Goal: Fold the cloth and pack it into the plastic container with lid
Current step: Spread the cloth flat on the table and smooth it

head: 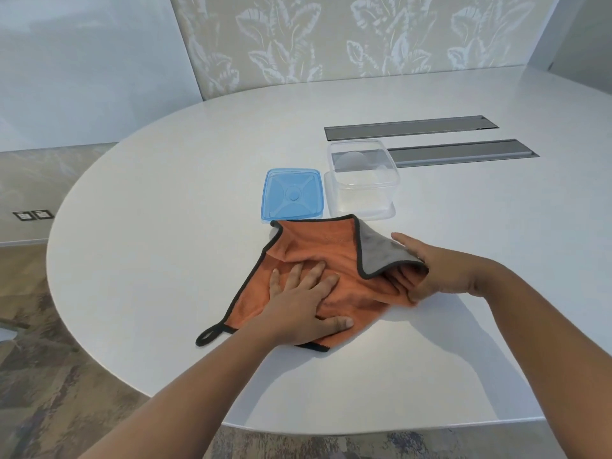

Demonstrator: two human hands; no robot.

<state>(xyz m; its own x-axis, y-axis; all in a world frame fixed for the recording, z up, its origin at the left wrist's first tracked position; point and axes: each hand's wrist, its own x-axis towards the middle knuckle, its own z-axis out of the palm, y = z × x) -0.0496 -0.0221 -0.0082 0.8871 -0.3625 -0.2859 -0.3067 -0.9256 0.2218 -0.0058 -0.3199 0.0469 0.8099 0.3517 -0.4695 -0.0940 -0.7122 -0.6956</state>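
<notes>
**Cloth half-turned: right hand carries the flap toward the pinned left side**

Landmark for all positions: the orange microfibre cloth with black edging and grey reverse (311,260), lying on the white round table (165,180).

1. Left of the cloth: its black hanging loop (207,336) trails off the near-left corner, flat on the table.
2. On the cloth, left of centre: the left hand (303,304) lies palm down, fingers straight and spread, thumb out toward the right. It presses the fabric flat and grips nothing.
3. Beyond the cloth, at its far-left corner: the translucent blue square plastic lid (292,196) lies flat. The cloth's far edge meets or just overlaps its near rim; which cannot be told.
4. Beyond the cloth, at its far-right corner: the clear square plastic container (361,180) stands upright, open and empty, just beside the lid.
5. At the cloth's right edge: the right hand (427,271) holds the raised flap, fingers curled under the fabric with the grey reverse draped over them.

Governing relation: the fold line appears to run from the far corner toward the near edge, between the two hands. The flap lies on the right hand's side; the pinned area lies to the left. The coming move likely requires the right hand to sweep leftward over the cloth while the left hand anchors, then clears.

Packing is not yet begun; the container lies farther from both hands than the cloth, nearer the right.
</notes>
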